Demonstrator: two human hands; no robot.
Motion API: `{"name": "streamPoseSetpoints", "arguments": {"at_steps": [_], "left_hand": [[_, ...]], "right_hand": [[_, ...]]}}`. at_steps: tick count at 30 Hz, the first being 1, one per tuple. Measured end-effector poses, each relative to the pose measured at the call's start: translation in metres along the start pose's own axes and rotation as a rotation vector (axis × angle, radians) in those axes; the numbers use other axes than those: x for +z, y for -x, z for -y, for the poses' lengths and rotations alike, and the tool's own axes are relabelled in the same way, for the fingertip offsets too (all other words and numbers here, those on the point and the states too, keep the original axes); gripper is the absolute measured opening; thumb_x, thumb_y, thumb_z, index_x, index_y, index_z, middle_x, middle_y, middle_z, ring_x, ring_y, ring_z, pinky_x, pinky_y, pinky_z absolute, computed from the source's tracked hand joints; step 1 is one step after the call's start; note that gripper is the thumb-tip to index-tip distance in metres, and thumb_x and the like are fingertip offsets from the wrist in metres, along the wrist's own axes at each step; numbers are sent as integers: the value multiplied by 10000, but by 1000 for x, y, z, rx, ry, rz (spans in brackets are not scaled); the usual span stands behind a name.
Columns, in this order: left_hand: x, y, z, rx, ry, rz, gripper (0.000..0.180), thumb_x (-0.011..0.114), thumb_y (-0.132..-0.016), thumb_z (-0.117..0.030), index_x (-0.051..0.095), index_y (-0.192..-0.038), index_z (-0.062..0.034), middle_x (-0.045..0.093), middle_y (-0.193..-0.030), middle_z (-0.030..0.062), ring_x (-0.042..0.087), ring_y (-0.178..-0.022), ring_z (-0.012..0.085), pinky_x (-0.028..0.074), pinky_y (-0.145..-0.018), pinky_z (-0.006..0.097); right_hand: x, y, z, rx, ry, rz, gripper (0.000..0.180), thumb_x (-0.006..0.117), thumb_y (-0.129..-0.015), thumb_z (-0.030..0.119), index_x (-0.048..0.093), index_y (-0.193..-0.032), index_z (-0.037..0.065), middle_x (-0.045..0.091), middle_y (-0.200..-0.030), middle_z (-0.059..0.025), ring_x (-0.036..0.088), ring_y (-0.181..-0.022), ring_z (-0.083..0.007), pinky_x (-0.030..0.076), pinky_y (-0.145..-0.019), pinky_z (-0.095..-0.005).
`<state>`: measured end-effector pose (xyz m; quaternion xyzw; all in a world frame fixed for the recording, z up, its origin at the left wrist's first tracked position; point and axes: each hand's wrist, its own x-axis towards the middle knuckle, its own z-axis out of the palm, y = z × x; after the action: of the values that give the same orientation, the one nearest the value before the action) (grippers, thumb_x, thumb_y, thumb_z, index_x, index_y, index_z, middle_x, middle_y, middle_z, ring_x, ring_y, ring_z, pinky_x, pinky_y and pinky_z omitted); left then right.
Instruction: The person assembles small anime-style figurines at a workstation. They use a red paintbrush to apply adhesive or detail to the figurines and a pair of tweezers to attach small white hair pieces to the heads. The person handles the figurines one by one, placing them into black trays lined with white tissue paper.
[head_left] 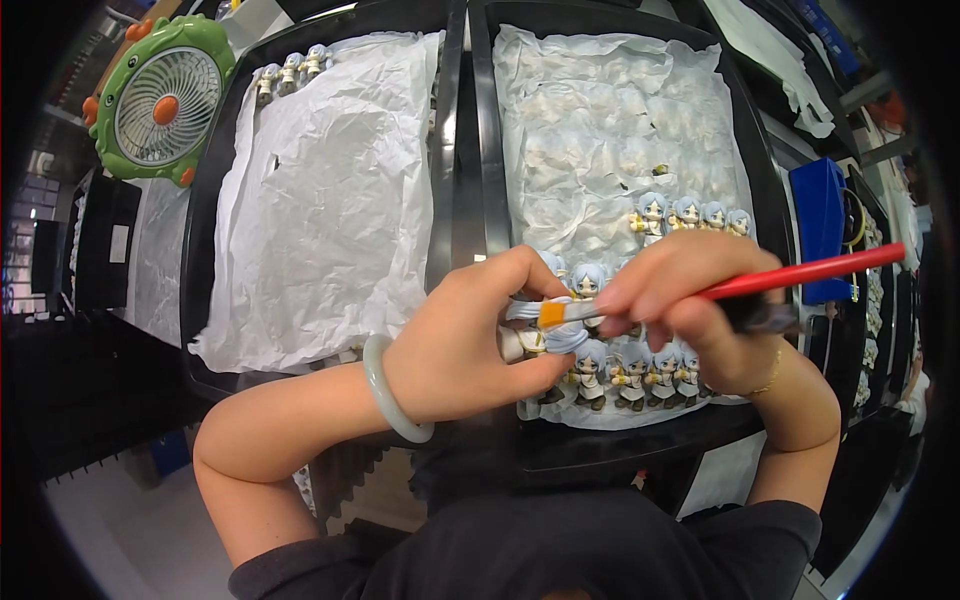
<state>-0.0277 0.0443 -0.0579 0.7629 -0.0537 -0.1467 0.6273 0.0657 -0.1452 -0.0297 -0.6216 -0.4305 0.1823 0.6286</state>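
My left hand (465,335) grips a small white-haired figurine (545,335) between thumb and fingers, above the near edge of the right black tray (760,180). My right hand (680,310) holds a red-handled paintbrush (800,275), its orange ferrule and flat tip resting against the held figurine. A pale green bangle (385,395) sits on my left wrist. Rows of similar figurines (640,370) stand on crumpled white paper in the right tray, with another short row (690,213) farther back.
The left black tray (210,170) holds crumpled white paper (330,190) and a few figurines (290,70) at its far corner. A green and orange desk fan (165,100) stands at the far left. A blue box (820,225) lies at the right.
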Motion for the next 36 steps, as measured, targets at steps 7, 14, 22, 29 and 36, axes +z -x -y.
{"name": "streamPoseSetpoints", "arguments": {"at_steps": [7, 14, 22, 29, 36], "left_hand": [[3, -1, -1, -24, 37, -31, 351, 688, -699, -26, 461, -966, -8, 539, -891, 47, 530, -820, 81, 447, -725, 232], [1, 0, -4, 2, 48, -18, 340, 684, -699, -19, 478, -969, -7, 543, -906, 52, 537, -842, 93, 444, -751, 244], [0, 2, 0, 71, 9, -22, 357, 678, -705, -17, 491, -1009, 1, 549, -958, 67, 544, -874, 106, 438, -781, 251], [-1, 1, -3, 31, 51, 5, 372, 685, -697, -22, 490, -1012, 9, 560, -929, 66, 551, -854, 104, 444, -768, 245], [-2, 3, -3, 33, 58, 6, 366, 689, -694, -29, 491, -998, 19, 564, -911, 60, 553, -841, 100, 446, -760, 241]], "right_hand": [[0, 0, -1, 38, -131, -131, 143, 549, -849, 110, 556, -738, 20, 582, -722, -59, 510, -548, -94, 403, -508, -235], [-24, -22, -10, 479, 715, 46, 148, 613, -780, 130, 538, -763, 3, 511, -560, -103, 545, -531, -217, 413, -521, -309], [-19, -12, -6, 125, 803, 27, 192, 601, -773, 130, 492, -897, 33, 556, -732, -124, 565, -689, -292, 441, -604, -353], [-1, -3, -10, -159, 950, 290, 159, 639, -709, 152, 504, -749, 76, 452, -589, -45, 497, -526, -232, 384, -465, -335], [3, -3, -10, -162, 997, 313, 158, 638, -710, 158, 498, -706, 84, 429, -558, -31, 484, -492, -211, 379, -444, -323]]}}
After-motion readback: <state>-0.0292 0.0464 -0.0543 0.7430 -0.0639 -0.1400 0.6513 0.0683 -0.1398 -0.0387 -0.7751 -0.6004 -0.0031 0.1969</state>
